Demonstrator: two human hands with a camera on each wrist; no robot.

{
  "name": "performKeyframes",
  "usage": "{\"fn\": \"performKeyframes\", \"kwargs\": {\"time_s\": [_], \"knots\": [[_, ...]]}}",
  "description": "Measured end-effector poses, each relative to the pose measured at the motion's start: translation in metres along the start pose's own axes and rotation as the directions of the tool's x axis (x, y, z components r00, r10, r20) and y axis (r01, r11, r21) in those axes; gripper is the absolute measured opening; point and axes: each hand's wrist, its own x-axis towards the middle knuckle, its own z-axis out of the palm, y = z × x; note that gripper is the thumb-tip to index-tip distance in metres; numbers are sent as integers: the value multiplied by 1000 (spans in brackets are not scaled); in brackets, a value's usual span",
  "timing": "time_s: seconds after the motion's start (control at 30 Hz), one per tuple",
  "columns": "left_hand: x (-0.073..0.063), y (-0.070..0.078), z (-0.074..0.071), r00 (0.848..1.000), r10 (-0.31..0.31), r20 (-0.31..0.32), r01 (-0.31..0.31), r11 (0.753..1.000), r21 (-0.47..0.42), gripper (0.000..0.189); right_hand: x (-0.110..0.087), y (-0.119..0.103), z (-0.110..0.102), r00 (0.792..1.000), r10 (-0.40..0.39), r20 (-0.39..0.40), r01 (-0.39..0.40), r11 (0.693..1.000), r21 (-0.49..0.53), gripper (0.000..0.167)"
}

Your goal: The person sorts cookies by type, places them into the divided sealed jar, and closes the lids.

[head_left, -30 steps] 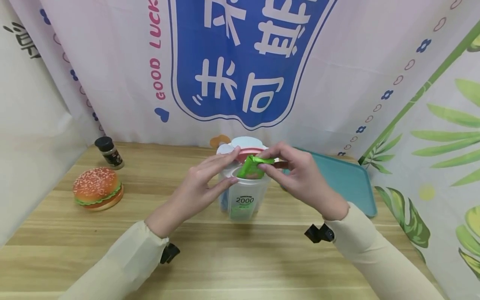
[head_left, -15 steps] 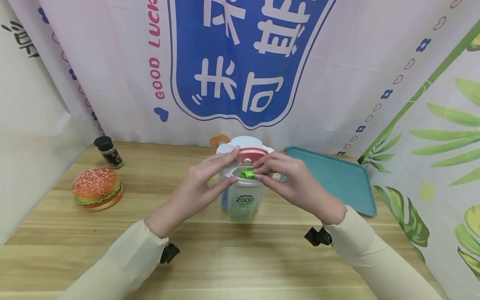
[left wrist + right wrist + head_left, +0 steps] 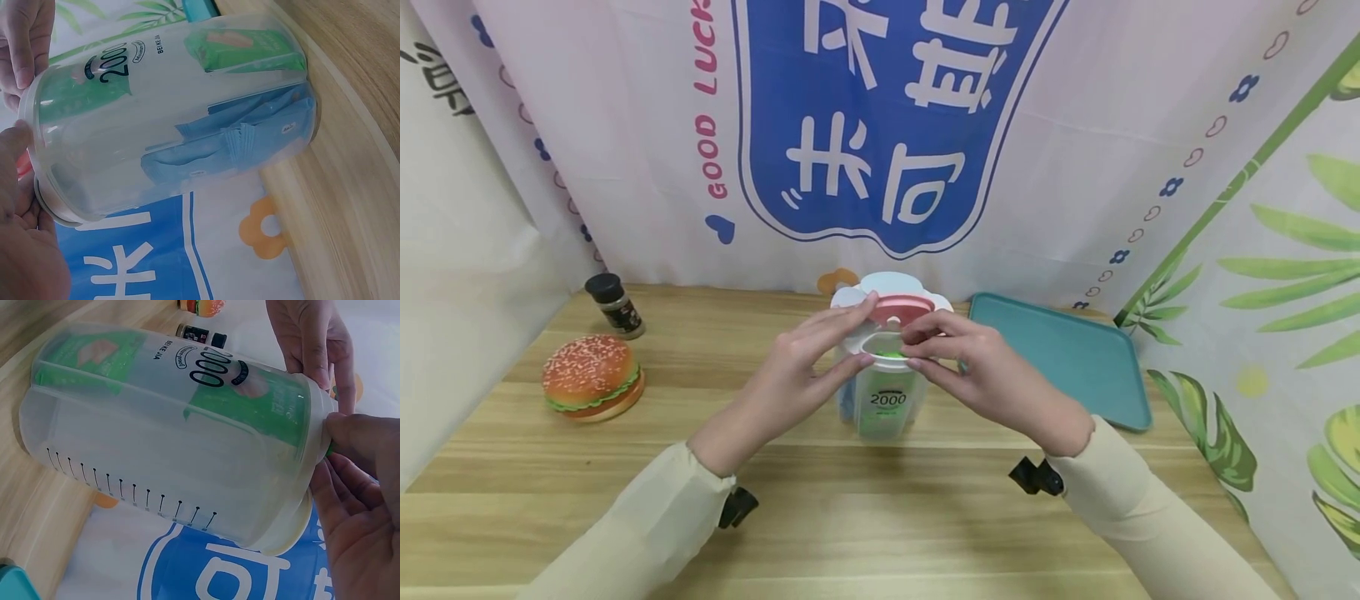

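Observation:
A clear plastic storage container (image 3: 880, 421) marked 2000 stands upright on the table; its pale lid has a raised red flap (image 3: 904, 311). My left hand (image 3: 797, 358) holds the container's top, thumb at the near rim and fingers across the lid. At the opening, my right hand (image 3: 981, 358) pinches the top end of a green snack packet (image 3: 265, 406); most of that packet hangs inside, behind the clear wall. Another green packet (image 3: 250, 51) lies at the bottom. In the left wrist view, blue packets (image 3: 200, 153) lie in a neighbouring section.
A toy hamburger (image 3: 593, 375) and a black-capped seasoning jar (image 3: 617, 308) stand on the left. A teal tray (image 3: 1060, 358) lies at the right rear of the wooden table (image 3: 865, 525). Printed cloth (image 3: 647, 150) hangs close behind.
The green packet has gone down through the opening into the container, and my right hand has lowered with it to the rim. My left hand stays in place on the lid.

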Motion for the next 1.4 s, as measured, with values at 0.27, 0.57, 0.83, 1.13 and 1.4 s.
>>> {"fn": "performKeyframes", "kwargs": {"time_s": [0.27, 0.57, 0.83, 1.13, 1.4], "knots": [[-1, 0, 0, 1000, 5, -5, -5, 1000, -3, 72, 1, -1, 0, 1000, -7, 21, 8, 1000, -21, 19], [-1, 0, 0, 1000, -2, -7, 2, 1000, -8, 72, 0, 1, 1, 1000, -22, -16, 22, 999, 33, 18], [-2, 2, -2, 1000, -19, -16, 19, 1000, -9, 73, 3, 13, 2, 958, 16, -288, 61, 965, 257, 13], [-2, 1, -3, 999, -33, 10, 33, 999, -5, 72, 13, 18, -7, 930, 313, -192, -215, 889, 405, 23], [5, 2, -8, 998, -47, 46, 47, 999, -14, 69, 19, 20, -5, 920, 367, -136, -278, 858, 433, 21]]}}
